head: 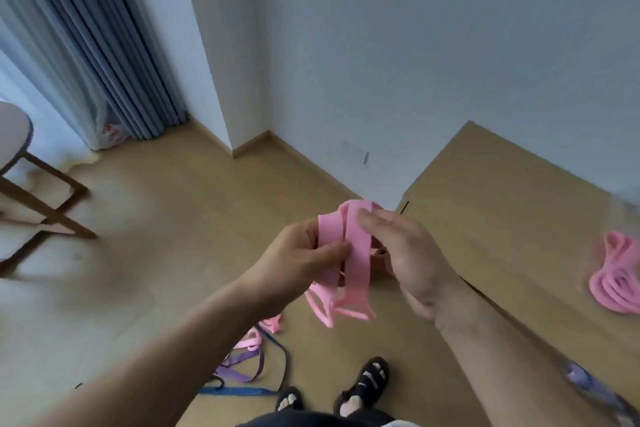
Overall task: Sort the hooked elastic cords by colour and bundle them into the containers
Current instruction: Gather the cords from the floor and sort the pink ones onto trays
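A flat pink elastic cord (360, 253) is folded into loops between both hands, above the floor. My left hand (301, 260) pinches the loops from the left with thumb and fingers. My right hand (408, 253) holds the top of the loops from the right, fingertips on the band. Pink plastic hooks (346, 312) dangle below the hands. A bundle of pink cords (620, 281) lies on the wooden tabletop (502, 204) at the right. On the floor below lie loose pink (254, 340), purple (242, 364) and blue (239, 391) cords.
A wooden stool (38, 204) stands at the left by grey curtains (104, 45). A purple blurred object (585, 381) sits at the table's near right edge. My sandalled feet (363, 388) are on the wood floor beside the loose cords. White walls form a corner ahead.
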A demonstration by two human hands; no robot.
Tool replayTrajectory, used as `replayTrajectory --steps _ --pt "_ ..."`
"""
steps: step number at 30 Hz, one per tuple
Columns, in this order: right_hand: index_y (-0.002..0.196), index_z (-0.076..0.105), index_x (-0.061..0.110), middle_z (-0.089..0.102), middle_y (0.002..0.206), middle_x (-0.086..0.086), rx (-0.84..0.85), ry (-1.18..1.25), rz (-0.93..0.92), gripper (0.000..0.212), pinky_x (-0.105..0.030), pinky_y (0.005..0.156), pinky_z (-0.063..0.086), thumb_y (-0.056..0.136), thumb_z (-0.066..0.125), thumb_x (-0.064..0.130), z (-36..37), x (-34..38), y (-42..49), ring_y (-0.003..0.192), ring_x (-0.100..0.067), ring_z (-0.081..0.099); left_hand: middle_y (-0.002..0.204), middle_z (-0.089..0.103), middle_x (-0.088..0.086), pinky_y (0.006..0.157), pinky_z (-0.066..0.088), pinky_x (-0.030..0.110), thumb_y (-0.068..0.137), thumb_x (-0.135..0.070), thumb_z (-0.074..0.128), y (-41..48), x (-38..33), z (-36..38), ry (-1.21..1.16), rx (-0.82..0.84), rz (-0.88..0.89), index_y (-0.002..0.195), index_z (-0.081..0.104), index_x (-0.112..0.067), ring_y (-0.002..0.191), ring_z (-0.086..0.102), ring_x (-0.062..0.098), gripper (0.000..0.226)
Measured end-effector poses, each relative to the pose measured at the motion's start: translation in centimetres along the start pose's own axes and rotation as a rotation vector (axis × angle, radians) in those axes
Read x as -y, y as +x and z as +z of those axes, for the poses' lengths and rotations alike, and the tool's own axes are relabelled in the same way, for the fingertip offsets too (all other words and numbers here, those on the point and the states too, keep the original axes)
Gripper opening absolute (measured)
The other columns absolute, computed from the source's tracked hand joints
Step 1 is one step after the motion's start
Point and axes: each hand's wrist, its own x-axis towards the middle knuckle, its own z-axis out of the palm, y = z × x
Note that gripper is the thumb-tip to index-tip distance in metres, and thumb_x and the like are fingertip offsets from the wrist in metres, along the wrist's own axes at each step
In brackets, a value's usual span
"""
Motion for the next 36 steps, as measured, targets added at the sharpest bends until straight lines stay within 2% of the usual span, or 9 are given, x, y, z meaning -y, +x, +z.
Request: replayTrajectory --steps 3,8,11,15,19,23,28,31,36 --pt "0.101 0.073 0.015 0.074 0.093 -0.010 -0.066 -0.005 -0.019 0.024 -0.029 0.075 0.055 0.096 0.055 0.030 -2.0 -1.0 -3.6 0.087 -0.021 0.070 0.100 0.073 0.021 0.091 0.054 0.053 0.097 -0.012 0.058 1.0 -1.1 2.6 0.108 0.031 0.020 0.103 0.069 -0.003 0.097 0.069 0.040 0.016" --pt "0.112 0.068 0.023 0.074 0.098 0.000 -0.161 -0.086 -0.032 0.021 -0.040 0.082 0.058 0.093 0.064 0.016 -6.6 -3.2 -7.7 0.091 -0.019 0.071 0.077 0.073 0.005 0.062 0.052 0.026 0.091 0.010 0.048 1.8 -2.6 8.1 0.221 0.341 0.019 0.078 0.075 -0.014 0.067 0.067 0.016 0.038" --pt "0.107 0.067 0.024 0.074 0.094 0.007 -0.224 -0.221 -0.037 0.019 -0.035 0.081 0.057 0.092 0.065 0.014 -9.9 -4.0 -10.0 0.086 -0.011 0.070 0.083 0.068 0.021 0.066 0.045 0.034 0.071 -0.001 0.047 2.7 -2.3 11.1 0.373 0.465 0.009 0.093 0.065 -0.002 0.071 0.061 0.021 0.028" --pt "0.088 0.070 0.020 0.073 0.078 0.008 -0.382 -0.308 -0.092 0.009 -0.026 0.070 0.054 0.090 0.066 0.013 -14.3 -4.4 -12.6 0.071 -0.007 0.067 0.098 0.072 0.018 0.084 0.052 0.051 0.074 -0.003 0.048 4.0 -2.1 15.8 0.507 0.383 0.070 0.105 0.067 -0.005 0.090 0.067 0.037 0.036" --pt "0.086 0.070 0.031 0.070 0.079 0.006 -0.539 -0.282 -0.202 0.010 -0.030 0.062 0.052 0.090 0.067 0.022 -19.1 -5.2 -14.9 0.069 -0.019 0.063 0.073 0.069 0.004 0.058 0.043 0.027 0.091 -0.016 0.060 4.7 -2.8 21.4 0.784 0.257 0.263 0.084 0.071 -0.014 0.058 0.052 0.011 0.013" --pt "0.087 0.069 0.036 0.052 0.094 0.013 -0.675 -0.399 -0.359 0.008 -0.008 0.076 0.038 0.085 0.070 0.029 -23.9 -6.0 -16.9 0.089 0.002 0.048 0.058 0.058 -0.015 0.051 0.035 0.015 0.092 -0.022 0.062 5.3 -2.6 26.7 0.847 0.202 0.359 0.071 0.062 -0.013 0.053 0.047 0.002 0.023" --pt "0.093 0.072 0.032 0.054 0.128 0.015 -0.661 -0.315 -0.350 0.021 -0.006 0.098 0.032 0.081 0.059 0.044 -29.5 -7.0 -19.3 0.124 0.006 0.043 0.066 0.054 -0.014 0.062 0.036 0.012 0.088 -0.019 0.069 6.5 -1.5 32.1 0.789 0.118 0.542 0.068 0.065 -0.015 0.070 0.052 0.001 0.021" --pt "0.096 0.072 0.032 0.071 0.102 0.018 -0.651 -0.164 -0.404 0.017 -0.011 0.085 0.043 0.085 0.059 0.037 -31.5 -7.3 -20.6 0.100 0.008 0.060 0.082 0.049 -0.017 0.068 0.035 0.012 0.087 -0.037 0.067 7.5 -0.6 34.6 0.836 0.125 0.651 0.071 0.060 -0.032 0.086 0.046 0.001 0.019" --pt "0.099 0.072 0.015 0.072 0.088 -0.007 -0.744 -0.058 -0.452 0.021 -0.035 0.071 0.054 0.090 0.059 0.029 -34.0 -7.3 -21.8 0.080 -0.027 0.067 0.120 0.054 -0.013 0.082 0.042 0.016 0.089 -0.056 0.059 8.6 -0.1 37.1 0.713 0.231 0.554 0.094 0.070 -0.023 0.108 0.051 -0.001 0.036"
